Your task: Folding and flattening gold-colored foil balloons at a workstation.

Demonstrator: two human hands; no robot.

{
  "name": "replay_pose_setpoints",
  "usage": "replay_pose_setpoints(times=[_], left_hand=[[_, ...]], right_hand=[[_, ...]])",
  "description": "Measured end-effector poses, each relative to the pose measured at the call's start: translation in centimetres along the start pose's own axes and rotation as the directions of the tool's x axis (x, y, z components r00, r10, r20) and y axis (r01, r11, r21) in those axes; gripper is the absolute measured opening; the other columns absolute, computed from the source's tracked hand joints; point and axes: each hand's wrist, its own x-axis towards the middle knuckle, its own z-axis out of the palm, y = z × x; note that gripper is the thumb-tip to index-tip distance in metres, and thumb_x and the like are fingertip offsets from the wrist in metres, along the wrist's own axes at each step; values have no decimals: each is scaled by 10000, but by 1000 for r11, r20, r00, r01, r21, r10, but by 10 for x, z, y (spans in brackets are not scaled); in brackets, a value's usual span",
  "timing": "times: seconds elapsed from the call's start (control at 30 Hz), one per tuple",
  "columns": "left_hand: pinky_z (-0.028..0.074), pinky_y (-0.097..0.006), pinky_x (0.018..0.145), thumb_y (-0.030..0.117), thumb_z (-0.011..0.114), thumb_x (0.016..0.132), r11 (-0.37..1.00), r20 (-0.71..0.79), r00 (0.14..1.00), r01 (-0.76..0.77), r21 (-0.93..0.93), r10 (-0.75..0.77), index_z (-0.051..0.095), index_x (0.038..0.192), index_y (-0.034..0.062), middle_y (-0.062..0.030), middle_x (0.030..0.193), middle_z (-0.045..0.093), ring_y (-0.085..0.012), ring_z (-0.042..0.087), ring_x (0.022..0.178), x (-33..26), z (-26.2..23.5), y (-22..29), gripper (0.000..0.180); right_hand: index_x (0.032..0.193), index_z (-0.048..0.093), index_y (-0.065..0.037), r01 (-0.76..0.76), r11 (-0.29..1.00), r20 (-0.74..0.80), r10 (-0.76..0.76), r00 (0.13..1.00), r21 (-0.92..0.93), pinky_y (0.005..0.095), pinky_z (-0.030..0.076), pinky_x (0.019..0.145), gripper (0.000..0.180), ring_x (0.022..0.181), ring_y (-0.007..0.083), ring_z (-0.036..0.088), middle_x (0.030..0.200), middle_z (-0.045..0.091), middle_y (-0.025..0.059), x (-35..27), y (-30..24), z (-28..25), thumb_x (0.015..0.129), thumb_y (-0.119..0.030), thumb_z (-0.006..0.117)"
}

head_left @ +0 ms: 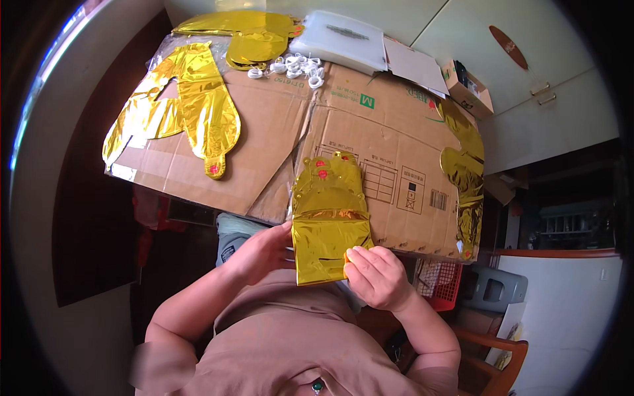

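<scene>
A flat, uninflated gold foil balloon [330,228] with a scalloped, crown-like top and red dots lies folded crosswise over the near edge of the cardboard [264,152]. Its lower part hangs toward my body. My right hand [378,276] pinches the lower right edge between thumb and fingers. Beside the left edge is my left hand [263,253], thumb raised and fingers apart, the fingertips partly hidden by the foil. Whether they touch it is hard to make out.
Another flat gold balloon [214,105] lies at the left, with more gold foil [257,46] behind it. Bundles of white string [294,67] sit near a translucent plastic box [340,41]. More gold foil [467,165] lines the right edge. A small open carton [469,89] stands at the back right.
</scene>
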Motion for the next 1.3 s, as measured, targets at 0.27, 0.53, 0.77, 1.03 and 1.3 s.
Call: replay_pose_setpoints(times=[0.27,0.53,0.77,1.03,1.3], left_hand=[[429,-426,964,134,769,752,-206,423,554,-411,888,717,587,1289,48,-129,1198,625,-323,571,1111,-15,3,13,574],[454,-429,709,127,776,812,-75,249,496,-343,936,832,653,888,24,-136,766,594,-342,550,767,25,12,9,177],[465,-424,740,104,752,820,9,172,519,-326,945,837,673,939,40,-114,801,611,-315,564,812,27,7,10,156],[444,-411,758,48,744,794,-312,398,407,-264,913,822,703,1015,94,-64,877,637,-279,575,846,36,0,20,230],[422,-361,743,189,776,736,-709,762,124,-297,640,636,718,1090,135,-4,930,610,-204,556,838,72,29,63,362]], right_hand=[[939,635,-47,-164,955,67,152,986,246,379,534,722,206,766,247,685,860,689,86,30,32,-20,768,-107,735],[951,677,-34,-563,705,500,332,800,431,377,497,623,160,642,291,625,742,652,154,86,100,-10,851,-159,689],[953,664,-11,-535,733,546,267,794,420,368,474,615,161,619,279,583,725,634,159,115,117,-15,871,-149,681],[933,650,-48,-95,966,235,37,971,240,410,522,717,195,742,269,652,850,685,93,101,84,-43,753,-21,722],[978,642,2,50,989,-28,-54,998,-140,392,558,775,128,890,270,704,1006,703,168,39,64,-62,869,-63,661]])
